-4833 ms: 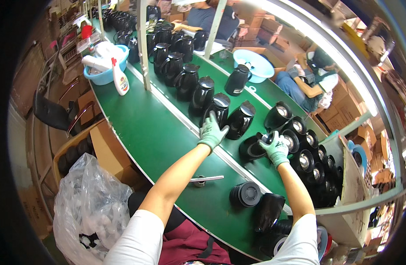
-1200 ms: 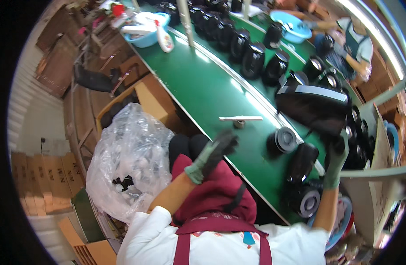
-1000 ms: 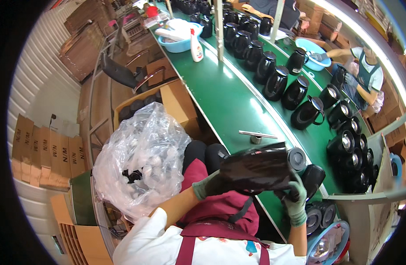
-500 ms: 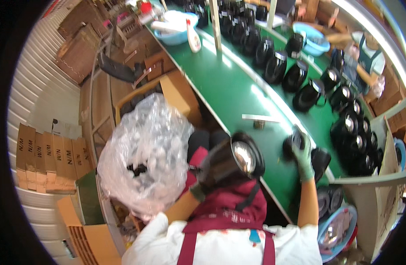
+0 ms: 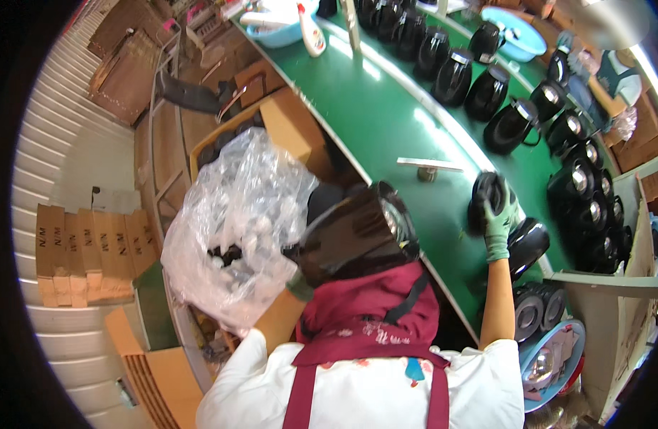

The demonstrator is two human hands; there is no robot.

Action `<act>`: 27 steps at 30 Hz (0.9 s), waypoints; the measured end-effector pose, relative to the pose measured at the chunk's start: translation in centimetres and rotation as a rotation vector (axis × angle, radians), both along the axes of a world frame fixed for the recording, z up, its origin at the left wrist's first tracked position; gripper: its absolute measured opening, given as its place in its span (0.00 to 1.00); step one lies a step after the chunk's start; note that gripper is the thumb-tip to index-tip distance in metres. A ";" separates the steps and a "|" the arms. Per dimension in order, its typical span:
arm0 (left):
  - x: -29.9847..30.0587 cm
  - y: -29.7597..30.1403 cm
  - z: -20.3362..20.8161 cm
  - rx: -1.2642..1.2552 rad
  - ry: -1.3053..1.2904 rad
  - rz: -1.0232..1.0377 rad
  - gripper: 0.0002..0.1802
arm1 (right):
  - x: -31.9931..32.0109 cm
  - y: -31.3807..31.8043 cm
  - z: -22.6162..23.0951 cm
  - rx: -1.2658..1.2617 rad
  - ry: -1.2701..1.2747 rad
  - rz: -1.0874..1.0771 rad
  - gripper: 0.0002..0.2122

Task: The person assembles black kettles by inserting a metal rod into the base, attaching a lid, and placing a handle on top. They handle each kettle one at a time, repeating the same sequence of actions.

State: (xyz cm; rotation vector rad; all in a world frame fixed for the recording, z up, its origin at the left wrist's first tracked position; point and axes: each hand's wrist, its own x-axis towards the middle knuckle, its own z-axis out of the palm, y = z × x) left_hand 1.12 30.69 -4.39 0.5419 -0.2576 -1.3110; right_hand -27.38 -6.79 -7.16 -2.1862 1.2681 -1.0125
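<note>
In front of my lap, a glossy black jug (image 5: pixel 350 243) lies tilted, its open end with a silvery inside pointing right. My left hand (image 5: pixel 300 284), in a green glove, is closed at the jug's left end; the jug hides most of the fingers. Over the green bench, my gloved right hand (image 5: pixel 502 225) grips a round black ring-shaped part (image 5: pixel 488 196) by its edge. Right beside that wrist, another black jug (image 5: pixel 527 247) rests on its side. A white strip (image 5: pixel 429 164) on a small metal support stands on the bench between the hands.
Black jugs line the green bench (image 5: pixel 357 129) beyond a pale rail, with more clustered right (image 5: pixel 579 207). A plastic bag (image 5: pixel 236 229) of parts sits left. A spray bottle (image 5: pixel 312 32) and blue basins (image 5: pixel 551 365) stand around. Another person (image 5: pixel 608 89) works at far right.
The held jug has turned, so its open end faces more to the right and less toward me. My right hand has tipped the round part up. The whole view has shifted slightly.
</note>
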 end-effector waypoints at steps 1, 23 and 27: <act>0.4 1.1 -0.1 0.017 -0.024 0.001 0.34 | 3.1 3.5 4.0 0.236 -0.371 0.269 0.36; 2.3 3.0 -1.1 0.115 -0.041 -0.102 0.35 | 8.2 18.9 11.8 0.750 -0.659 0.791 0.44; 3.5 0.6 8.7 0.295 -1.477 0.276 0.24 | 7.9 17.9 13.3 1.140 -0.564 0.616 0.41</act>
